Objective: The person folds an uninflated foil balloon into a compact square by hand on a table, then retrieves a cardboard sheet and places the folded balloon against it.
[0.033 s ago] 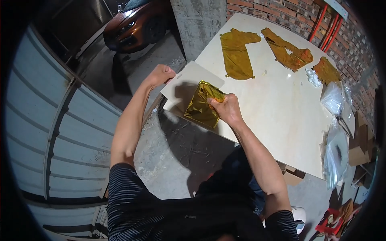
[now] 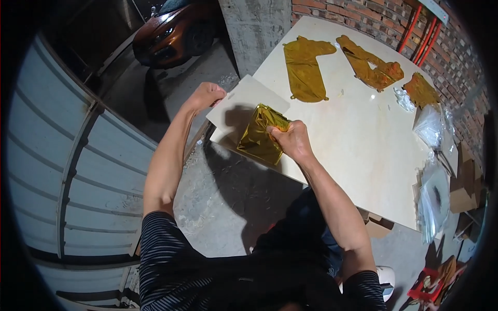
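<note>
My right hand (image 2: 292, 139) grips a folded gold foil balloon (image 2: 259, 136), thumb on top, above the near left corner of the table. Under it lies a thin pale board (image 2: 249, 96), which sticks out past the table's left edge. My left hand (image 2: 206, 95) is closed at the board's outer left edge; some of its fingers are hidden there. Farther back on the table lie a flat, unfilled gold foil balloon (image 2: 306, 70), a second one with a hole (image 2: 369, 65) and a crumpled gold foil piece (image 2: 421, 90).
The wooden table (image 2: 358, 145) stands against a brick wall (image 2: 456, 62). Clear plastic bags (image 2: 433, 192) lie along its right side, with a cardboard box (image 2: 465, 186) beyond. Corrugated metal panels (image 2: 36, 129) stand at my left. A parked orange car (image 2: 176, 36) is at the back left.
The outer edge of the pale board has risen very slightly, with my left hand at it. My right hand and the folded foil balloon look unchanged.
</note>
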The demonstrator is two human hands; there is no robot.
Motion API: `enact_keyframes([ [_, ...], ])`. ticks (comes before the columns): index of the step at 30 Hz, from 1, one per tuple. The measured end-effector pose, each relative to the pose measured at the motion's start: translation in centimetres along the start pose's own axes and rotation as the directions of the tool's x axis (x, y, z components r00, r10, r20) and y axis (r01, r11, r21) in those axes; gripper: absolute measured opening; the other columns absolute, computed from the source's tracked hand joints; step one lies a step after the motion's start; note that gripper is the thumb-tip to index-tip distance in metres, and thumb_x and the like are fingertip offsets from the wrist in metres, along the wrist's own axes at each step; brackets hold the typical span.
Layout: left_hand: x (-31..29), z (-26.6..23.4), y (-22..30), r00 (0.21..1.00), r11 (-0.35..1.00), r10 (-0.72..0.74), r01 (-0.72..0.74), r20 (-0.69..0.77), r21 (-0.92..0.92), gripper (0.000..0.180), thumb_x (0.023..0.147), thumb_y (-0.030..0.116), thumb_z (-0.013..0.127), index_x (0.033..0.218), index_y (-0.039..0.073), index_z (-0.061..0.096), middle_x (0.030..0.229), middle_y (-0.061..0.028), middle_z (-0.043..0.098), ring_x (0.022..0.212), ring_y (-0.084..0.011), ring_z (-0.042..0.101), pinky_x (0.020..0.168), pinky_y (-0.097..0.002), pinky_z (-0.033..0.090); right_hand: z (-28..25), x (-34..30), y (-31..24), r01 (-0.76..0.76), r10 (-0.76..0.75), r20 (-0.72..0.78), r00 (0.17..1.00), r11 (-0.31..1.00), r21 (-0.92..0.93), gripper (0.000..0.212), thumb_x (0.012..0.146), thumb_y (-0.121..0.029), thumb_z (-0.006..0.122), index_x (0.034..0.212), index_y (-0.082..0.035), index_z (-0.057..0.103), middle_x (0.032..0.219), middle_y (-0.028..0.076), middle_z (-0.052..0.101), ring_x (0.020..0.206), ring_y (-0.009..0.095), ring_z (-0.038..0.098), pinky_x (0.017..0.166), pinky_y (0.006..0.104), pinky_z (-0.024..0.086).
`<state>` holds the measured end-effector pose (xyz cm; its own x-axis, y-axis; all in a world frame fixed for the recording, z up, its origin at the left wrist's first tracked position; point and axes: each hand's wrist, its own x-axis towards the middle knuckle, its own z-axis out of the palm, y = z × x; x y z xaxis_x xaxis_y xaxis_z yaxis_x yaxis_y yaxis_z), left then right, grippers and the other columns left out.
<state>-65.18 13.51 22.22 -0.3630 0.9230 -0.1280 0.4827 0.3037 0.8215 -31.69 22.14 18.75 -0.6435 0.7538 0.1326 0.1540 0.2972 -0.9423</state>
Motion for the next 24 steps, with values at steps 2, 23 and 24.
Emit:
enact_keyframes([
  [2,0.1,0.0,-0.2,0.999,0.996,-0.021,0.018,-0.041,-0.084,0.021,0.097,0.022,0.071,0.087,0.003,0.073,0.077,-0.0003,0.067,0.069,-0.0085,0.061,0.063,-0.0275,0.054,0.1,-0.3,0.2,-0.012,0.012,0.008,1.0,0.999,0.03,0.036,0.089,-0.021,0.077,0.068,0.007,0.068,0.054,0.01,0.06,0.052,0.012,0.058,0.054,0.0348,0.048],
  [23,-0.1,4.2,5.8,0.955,0.643,0.142,0.111,-0.26,0.758,0.016,0.079,0.022,0.073,0.084,0.009,0.082,0.089,-0.0201,0.077,0.09,-0.04,0.076,0.087,-0.0469,0.06,-0.1,-0.3,1.6,-0.026,0.027,0.027,0.999,0.998,-0.054,0.025,0.091,-0.018,0.077,0.081,0.005,0.074,0.067,0.003,0.067,0.062,0.008,0.059,0.058,0.0304,0.049],
  [24,0.2,4.1,5.9,0.953,0.684,0.135,0.109,-0.272,0.722,0.015,0.079,0.022,0.074,0.082,0.009,0.082,0.087,-0.0196,0.077,0.089,-0.0389,0.076,0.086,-0.0462,0.06,-0.2,-0.1,2.0,-0.037,0.038,0.039,0.999,0.999,-0.03,0.025,0.091,-0.018,0.077,0.083,0.005,0.075,0.068,0.003,0.068,0.063,0.008,0.059,0.059,0.0302,0.049],
])
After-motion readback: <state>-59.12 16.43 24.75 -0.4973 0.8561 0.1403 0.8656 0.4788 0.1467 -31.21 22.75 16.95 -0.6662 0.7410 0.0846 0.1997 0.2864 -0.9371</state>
